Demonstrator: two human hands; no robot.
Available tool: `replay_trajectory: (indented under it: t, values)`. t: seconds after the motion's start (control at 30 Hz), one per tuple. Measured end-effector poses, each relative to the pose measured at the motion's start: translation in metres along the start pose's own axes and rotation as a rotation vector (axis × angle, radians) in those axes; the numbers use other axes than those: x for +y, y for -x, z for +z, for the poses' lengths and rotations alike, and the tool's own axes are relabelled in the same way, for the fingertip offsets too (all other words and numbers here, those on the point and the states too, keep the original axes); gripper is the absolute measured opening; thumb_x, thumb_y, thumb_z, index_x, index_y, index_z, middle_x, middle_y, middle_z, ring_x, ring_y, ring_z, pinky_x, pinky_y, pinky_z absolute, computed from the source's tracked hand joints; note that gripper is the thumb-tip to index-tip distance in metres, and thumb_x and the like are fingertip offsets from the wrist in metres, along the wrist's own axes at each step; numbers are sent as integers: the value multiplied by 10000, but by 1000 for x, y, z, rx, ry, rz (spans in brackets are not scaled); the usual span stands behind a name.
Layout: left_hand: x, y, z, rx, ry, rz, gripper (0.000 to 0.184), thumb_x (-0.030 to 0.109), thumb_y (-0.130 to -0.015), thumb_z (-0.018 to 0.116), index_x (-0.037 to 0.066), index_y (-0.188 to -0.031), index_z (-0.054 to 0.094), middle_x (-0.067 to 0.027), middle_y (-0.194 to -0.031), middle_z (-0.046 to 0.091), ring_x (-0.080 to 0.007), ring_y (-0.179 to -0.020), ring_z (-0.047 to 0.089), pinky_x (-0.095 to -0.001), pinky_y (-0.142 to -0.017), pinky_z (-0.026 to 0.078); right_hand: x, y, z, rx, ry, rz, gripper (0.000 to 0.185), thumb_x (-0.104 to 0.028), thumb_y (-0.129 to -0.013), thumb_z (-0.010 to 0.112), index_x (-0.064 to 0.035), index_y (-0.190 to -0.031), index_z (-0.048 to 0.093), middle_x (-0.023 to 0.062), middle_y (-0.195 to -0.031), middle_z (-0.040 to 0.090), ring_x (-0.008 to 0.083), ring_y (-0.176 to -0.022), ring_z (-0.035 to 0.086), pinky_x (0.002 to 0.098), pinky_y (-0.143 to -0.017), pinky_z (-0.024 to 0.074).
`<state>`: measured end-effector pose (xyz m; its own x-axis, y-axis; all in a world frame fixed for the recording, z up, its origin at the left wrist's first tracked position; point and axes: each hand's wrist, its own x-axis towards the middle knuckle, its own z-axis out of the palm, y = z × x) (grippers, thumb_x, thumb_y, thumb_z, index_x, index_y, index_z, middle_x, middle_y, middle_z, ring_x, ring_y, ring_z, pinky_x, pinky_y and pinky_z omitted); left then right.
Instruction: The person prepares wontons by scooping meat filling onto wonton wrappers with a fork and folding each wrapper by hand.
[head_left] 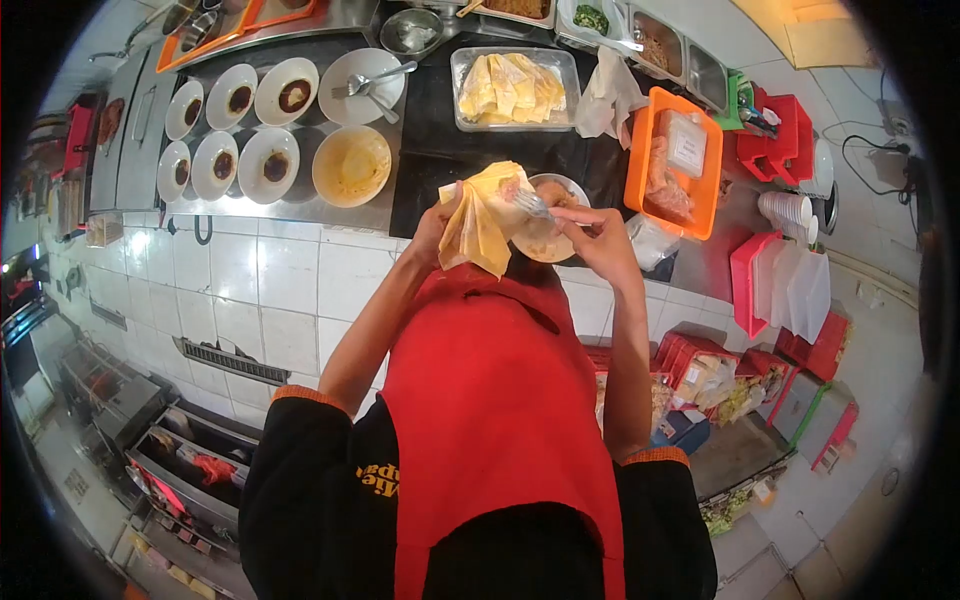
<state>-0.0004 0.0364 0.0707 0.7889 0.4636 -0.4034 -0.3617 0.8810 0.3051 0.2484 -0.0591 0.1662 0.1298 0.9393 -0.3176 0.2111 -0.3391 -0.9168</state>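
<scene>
Yellow wrappers (478, 228) in left hand (431, 231).

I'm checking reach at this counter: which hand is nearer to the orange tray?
Right. The right hand, holding a fork, is just left of the orange tray and closer to the body; the left hand is farther left, holding yellow sheets.

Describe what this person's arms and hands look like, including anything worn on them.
Short black sleeves end in orange cuffs on the upper arms. Below them the forearms are bare, with no watch or band in sight. The left hand and right hand wear no gloves.
</scene>
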Motion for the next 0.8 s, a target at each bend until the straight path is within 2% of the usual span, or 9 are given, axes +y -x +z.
replay_trajectory:
  t: [0.1, 0.17, 0.27, 0.33, 0.5, 0.6, 0.67, 0.7, 0.8]
  values:
    - [4, 3, 10, 57, 22, 36, 582, 487, -1058, 374, 2, -1352, 506, -129, -1214, 647, -221, -1071, 664, -369, -933, 548, -9, 8, -16, -27, -3, 43, 250, -30, -940, 635, -48, -1168, 733, -14, -814, 684, 8, -630, 450, 202, -526, 335]
    - [7, 0, 8, 86, -17, 62, 586, 488, -1057, 375, -2, -1354, 503, -131, -1232, 639, -221, -1084, 660, -373, -942, 544, -19, 13, -23, 4, 86, -18, 248, -27, -938, 630, -51, -1159, 739, -18, -803, 676, 18, -660, 465, 207, -557, 348]
    - [9, 5, 27, 132, -106, 98, 597, 480, -1058, 377, -13, -1379, 477, -147, -1275, 618, -232, -1125, 643, -385, -971, 528, -50, 16, -18, 20, 30, -57, 246, -17, -934, 625, -52, -1146, 744, -14, -797, 669, 28, -685, 476, 214, -585, 360]
    - [10, 7, 36, 31, -71, 107, 591, 465, -1062, 374, -6, -1412, 442, -163, -1311, 596, -253, -1164, 627, -400, -1000, 512, -45, 6, -15, 42, 59, -55, 248, -9, -933, 621, -57, -1141, 747, -12, -795, 668, 32, -682, 479, 212, -586, 360]
    - [13, 12, 52, -19, -26, 99, 597, 462, -1065, 356, 2, -1443, 401, -169, -1340, 578, -284, -1196, 614, -421, -1030, 498, -40, 2, -16, 30, 27, -60, 253, 5, -936, 619, -76, -1136, 751, -9, -830, 673, 33, -698, 508, 192, -596, 354]
    - [13, 10, 49, -52, 59, 110, 617, 480, -1063, 335, 4, -1452, 391, -170, -1355, 569, -298, -1204, 611, -442, -1027, 504, -49, 14, 4, 140, 56, -100, 251, 29, -920, 641, -71, -1117, 758, 5, -893, 677, 41, -752, 544, 187, -610, 365]
    - [16, 7, 48, -87, 99, 131, 629, 490, -1062, 325, 4, -1456, 388, -172, -1360, 566, -303, -1209, 609, -452, -1024, 508, -31, 14, 20, 212, 19, -227, 259, 61, -894, 664, -63, -1099, 763, 18, -927, 667, 53, -798, 561, 193, -615, 376]
    - [17, 7, 49, -113, 94, 145, 640, 503, -1060, 316, 8, -1458, 386, -175, -1364, 563, -310, -1213, 606, -463, -1017, 514, -33, 15, 24, 234, 24, -201, 264, 81, -877, 676, -57, -1083, 767, 27, -929, 665, 63, -825, 569, 195, -632, 398]
    - [22, 7, 54, -144, 151, 162, 656, 519, -1057, 302, 8, -1461, 381, -181, -1370, 559, -321, -1217, 604, -473, -1002, 526, -26, 11, 23, 290, 14, -268, 263, 47, -881, 669, -93, -1075, 777, 20, -915, 684, 55, -766, 577, 190, -589, 374]
